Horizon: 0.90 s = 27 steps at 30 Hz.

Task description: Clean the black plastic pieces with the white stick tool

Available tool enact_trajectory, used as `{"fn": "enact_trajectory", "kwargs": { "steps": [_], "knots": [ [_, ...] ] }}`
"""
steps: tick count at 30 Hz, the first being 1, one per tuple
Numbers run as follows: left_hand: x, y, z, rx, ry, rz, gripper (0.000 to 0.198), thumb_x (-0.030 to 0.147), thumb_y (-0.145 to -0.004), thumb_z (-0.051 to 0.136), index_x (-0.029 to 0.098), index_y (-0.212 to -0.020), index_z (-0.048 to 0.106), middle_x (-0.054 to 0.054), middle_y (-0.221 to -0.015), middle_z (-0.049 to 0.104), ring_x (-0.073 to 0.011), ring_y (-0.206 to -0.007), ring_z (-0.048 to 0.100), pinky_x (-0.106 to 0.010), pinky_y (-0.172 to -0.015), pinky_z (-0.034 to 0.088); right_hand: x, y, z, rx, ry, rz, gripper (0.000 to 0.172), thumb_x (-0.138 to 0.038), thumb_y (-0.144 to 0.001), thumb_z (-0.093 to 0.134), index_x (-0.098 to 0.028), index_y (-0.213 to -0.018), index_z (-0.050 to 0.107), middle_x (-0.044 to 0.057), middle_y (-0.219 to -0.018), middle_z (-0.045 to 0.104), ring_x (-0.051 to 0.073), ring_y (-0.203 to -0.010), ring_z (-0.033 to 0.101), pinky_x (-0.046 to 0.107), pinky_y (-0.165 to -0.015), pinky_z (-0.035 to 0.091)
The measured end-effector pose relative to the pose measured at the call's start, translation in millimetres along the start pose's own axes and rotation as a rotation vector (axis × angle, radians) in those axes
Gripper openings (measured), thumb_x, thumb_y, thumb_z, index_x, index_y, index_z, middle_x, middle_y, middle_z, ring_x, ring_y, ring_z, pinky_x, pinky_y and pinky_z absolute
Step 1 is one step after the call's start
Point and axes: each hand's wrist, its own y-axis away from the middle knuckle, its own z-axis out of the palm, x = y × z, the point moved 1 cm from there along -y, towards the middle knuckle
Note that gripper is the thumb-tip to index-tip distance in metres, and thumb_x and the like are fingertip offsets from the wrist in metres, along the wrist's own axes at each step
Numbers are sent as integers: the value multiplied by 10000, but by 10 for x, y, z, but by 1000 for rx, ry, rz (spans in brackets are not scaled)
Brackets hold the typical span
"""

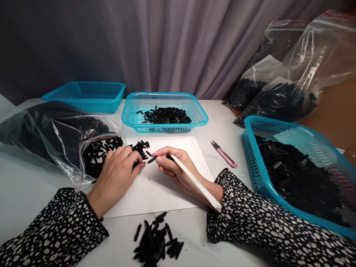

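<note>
Overall, a grey-purple curtain (172,44) hung across the back, behind a white bench (200,256). At the right, a large blue basket (253,159) held a deep heap of small black strips. Across the left side lay a clear plastic bag (36,126) of black strips, its mouth turned toward the person, with strips spread inside and just beyond it. Two more clear bags (303,55) leaned together behind the right-hand basket. Along the back were two smaller blue baskets: the middle basket (164,125) held a low pile of strips, and the left basket (111,107) stood near it, partly behind the big bag.

A white sheet (155,196) lay flat at the centre, under both hands. The left hand (115,176) curled palm down over strips at the bag's mouth; whether its fingers gripped any could not be told. The right hand (175,167) was closed around a long white tool (197,183), with one black strip (152,160) at its fingertips. Below the sheet, loose strips (152,241) lay piled on the bench. Pink-handled snips (224,154) rested right of the sheet.
</note>
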Motion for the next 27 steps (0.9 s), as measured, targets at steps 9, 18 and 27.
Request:
{"fn": "enact_trajectory", "kwargs": {
  "steps": [9,18,27],
  "knots": [
    [64,9,-75,169,763,-308,106,302,-866,662,223,-796,652,26,-698,653,-161,-638,596,-299,-610,451,-7,11,-6,-12,5,-5,214,-315,-768,792,-170,-884,686,-46,-607,584,49,-450,269,230,-433,142],
    [206,52,-63,93,1314,-497,154,275,-776,770,202,-868,671,12,-732,739,-153,-707,727,-264,-692,592,14,2,7,-18,38,48,353,-440,-828,743,-186,-719,523,-45,-598,579,43,-420,269,214,-408,139],
    [258,73,-93,135,1203,-438,200,247,-755,782,217,-838,602,26,-728,697,-165,-727,717,-270,-681,588,45,0,-10,-26,56,57,351,-469,-778,812,-176,-754,620,-45,-583,577,42,-405,249,226,-393,142]
  ]
}}
